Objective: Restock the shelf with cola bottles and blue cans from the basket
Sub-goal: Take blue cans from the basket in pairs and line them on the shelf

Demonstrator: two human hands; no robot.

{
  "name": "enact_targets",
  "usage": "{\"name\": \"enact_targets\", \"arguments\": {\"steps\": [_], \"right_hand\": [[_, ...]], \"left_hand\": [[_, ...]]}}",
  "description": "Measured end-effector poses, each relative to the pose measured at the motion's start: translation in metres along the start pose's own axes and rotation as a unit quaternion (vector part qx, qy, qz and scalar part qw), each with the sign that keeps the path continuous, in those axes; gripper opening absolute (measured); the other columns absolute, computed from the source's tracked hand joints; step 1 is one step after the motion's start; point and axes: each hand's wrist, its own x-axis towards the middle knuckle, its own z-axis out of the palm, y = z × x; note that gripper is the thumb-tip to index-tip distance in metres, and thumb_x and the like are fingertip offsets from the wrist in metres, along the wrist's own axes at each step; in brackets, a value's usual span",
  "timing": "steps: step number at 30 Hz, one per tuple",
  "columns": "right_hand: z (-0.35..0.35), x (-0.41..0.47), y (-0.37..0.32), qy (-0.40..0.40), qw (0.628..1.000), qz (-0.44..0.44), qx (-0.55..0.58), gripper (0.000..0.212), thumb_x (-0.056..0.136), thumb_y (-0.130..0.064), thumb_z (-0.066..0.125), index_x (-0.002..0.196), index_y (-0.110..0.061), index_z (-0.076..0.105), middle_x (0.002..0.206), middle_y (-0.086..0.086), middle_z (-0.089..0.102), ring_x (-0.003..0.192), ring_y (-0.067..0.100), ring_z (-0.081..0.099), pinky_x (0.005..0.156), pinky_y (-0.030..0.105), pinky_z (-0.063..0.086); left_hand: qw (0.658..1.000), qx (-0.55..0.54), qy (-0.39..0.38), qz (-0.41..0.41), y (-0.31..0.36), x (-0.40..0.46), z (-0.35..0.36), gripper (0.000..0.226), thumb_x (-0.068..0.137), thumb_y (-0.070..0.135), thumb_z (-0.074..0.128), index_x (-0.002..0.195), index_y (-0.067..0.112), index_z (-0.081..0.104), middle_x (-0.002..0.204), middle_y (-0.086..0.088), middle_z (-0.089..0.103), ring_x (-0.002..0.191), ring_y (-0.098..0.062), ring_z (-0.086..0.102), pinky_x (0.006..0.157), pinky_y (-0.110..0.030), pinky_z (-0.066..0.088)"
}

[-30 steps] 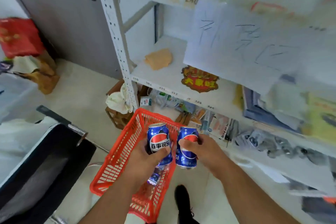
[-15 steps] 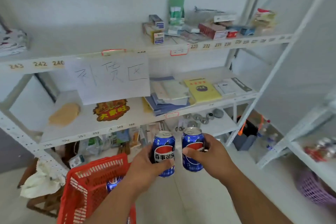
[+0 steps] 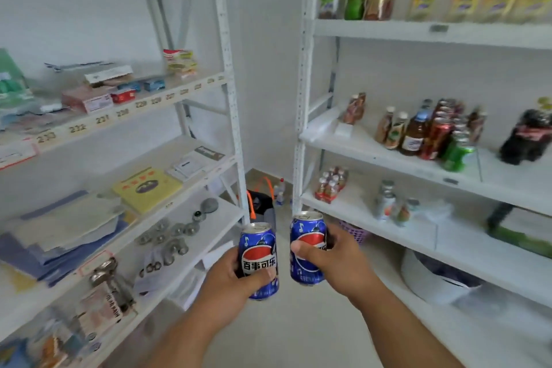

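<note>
Two blue aluminium cola cans (image 3: 258, 260) (image 3: 307, 248) stood upright, one gripped in the left hand (image 3: 231, 281), one in the right hand (image 3: 340, 260), both hands raised side by side.

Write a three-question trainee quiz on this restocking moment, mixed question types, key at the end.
1. True or false: the left hand and the right hand each hold one upright blue can.
2. Multiple choice: the green can stands on A) the stationery shelf on the left, B) the floor, C) the drinks shelf on the right.
3. Fill in: the dark cola bottle stands to the ____ of the green can.

Key: 1 true. The left can and the right can are upright, a gap between them. 2 C. 3 right.
</note>
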Motion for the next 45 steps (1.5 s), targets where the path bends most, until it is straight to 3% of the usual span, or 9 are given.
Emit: {"name": "enact_targets", "arguments": {"steps": [9, 17, 22, 25, 28, 33, 37, 40, 45], "right_hand": [[-0.207, -0.044, 0.023, 0.198, 0.980, 0.007, 0.028, 0.042, 0.078, -0.037, 0.090, 0.112, -0.029, 0.067, 0.102, -0.006, 0.077, 0.092, 0.009, 0.076, 0.068, 0.017, 0.058], [-0.288, -0.085, 0.038, 0.324, 0.945, 0.012, 0.054, 0.037, 0.077, -0.042, 0.088, 0.106, -0.034, 0.065, 0.098, -0.011, 0.076, 0.085, 0.002, 0.075, 0.062, 0.015, 0.057], [-0.301, -0.097, 0.035, 0.368, 0.929, 0.015, 0.041, 0.054, 0.072, -0.054, 0.084, 0.117, -0.033, 0.062, 0.108, -0.008, 0.075, 0.096, 0.010, 0.074, 0.071, 0.020, 0.060], [-0.308, -0.099, 0.032, 0.394, 0.918, 0.018, 0.040, 0.042, 0.082, -0.045, 0.083, 0.116, -0.036, 0.060, 0.107, -0.011, 0.072, 0.093, 0.009, 0.072, 0.065, 0.016, 0.057], [-0.320, -0.101, 0.035, 0.408, 0.911, 0.023, 0.049, 0.036, 0.085, -0.041, 0.082, 0.112, -0.038, 0.058, 0.108, -0.011, 0.071, 0.095, 0.011, 0.071, 0.069, 0.019, 0.058], [-0.355, -0.109, 0.046, 0.427, 0.901, 0.033, 0.062, 0.042, 0.084, -0.040, 0.084, 0.116, -0.036, 0.057, 0.112, -0.009, 0.071, 0.098, 0.013, 0.071, 0.072, 0.022, 0.059], [-0.399, -0.114, 0.059, 0.434, 0.897, 0.032, 0.082, 0.035, 0.085, -0.033, 0.085, 0.105, -0.038, 0.056, 0.109, -0.010, 0.071, 0.093, 0.011, 0.071, 0.063, 0.017, 0.056], [-0.443, -0.121, 0.067, 0.438, 0.893, 0.027, 0.100, 0.035, 0.084, -0.027, 0.086, 0.104, -0.036, 0.058, 0.108, -0.008, 0.072, 0.094, 0.012, 0.071, 0.068, 0.020, 0.058], [-0.525, -0.135, 0.075, 0.438, 0.893, 0.018, 0.104, 0.035, 0.082, -0.025, 0.088, 0.105, -0.032, 0.062, 0.104, -0.006, 0.075, 0.092, 0.013, 0.074, 0.072, 0.024, 0.060]], "left_hand": [[0.988, 0.040, -0.145, 0.037, 0.066, 0.035, 0.206, 0.039, 0.081, 0.018, 0.089, 0.112, 0.032, 0.070, 0.104, 0.009, 0.081, 0.098, -0.007, 0.076, 0.085, -0.026, 0.057], [0.962, 0.055, -0.259, 0.069, 0.092, 0.044, 0.310, 0.039, 0.080, 0.020, 0.090, 0.113, 0.032, 0.071, 0.102, 0.012, 0.081, 0.093, -0.002, 0.076, 0.078, -0.020, 0.055], [0.947, 0.044, -0.307, 0.082, 0.102, 0.053, 0.341, 0.040, 0.080, 0.026, 0.090, 0.112, 0.037, 0.069, 0.103, 0.016, 0.080, 0.098, -0.001, 0.074, 0.077, -0.019, 0.054], [0.935, 0.037, -0.340, 0.090, 0.106, 0.060, 0.357, 0.039, 0.080, 0.023, 0.090, 0.111, 0.036, 0.070, 0.099, 0.019, 0.080, 0.094, -0.001, 0.075, 0.079, -0.021, 0.055], [0.927, 0.036, -0.360, 0.096, 0.105, 0.065, 0.377, 0.042, 0.080, 0.021, 0.090, 0.115, 0.034, 0.071, 0.103, 0.016, 0.080, 0.098, -0.005, 0.076, 0.086, -0.026, 0.058], [0.918, 0.035, -0.381, 0.100, 0.110, 0.067, 0.420, 0.049, 0.080, 0.022, 0.091, 0.121, 0.034, 0.068, 0.110, 0.012, 0.080, 0.103, -0.007, 0.075, 0.089, -0.028, 0.058], [0.918, 0.035, -0.382, 0.105, 0.118, 0.069, 0.471, 0.050, 0.081, 0.019, 0.090, 0.123, 0.031, 0.066, 0.112, 0.010, 0.079, 0.103, -0.008, 0.075, 0.085, -0.025, 0.058], [0.920, 0.046, -0.375, 0.108, 0.127, 0.066, 0.517, 0.048, 0.081, 0.019, 0.089, 0.121, 0.031, 0.066, 0.110, 0.010, 0.079, 0.096, -0.002, 0.075, 0.079, -0.021, 0.056], [0.922, 0.060, -0.365, 0.116, 0.147, 0.056, 0.597, 0.052, 0.079, 0.016, 0.092, 0.121, 0.032, 0.066, 0.108, 0.010, 0.080, 0.096, -0.004, 0.076, 0.087, -0.029, 0.060]]}}
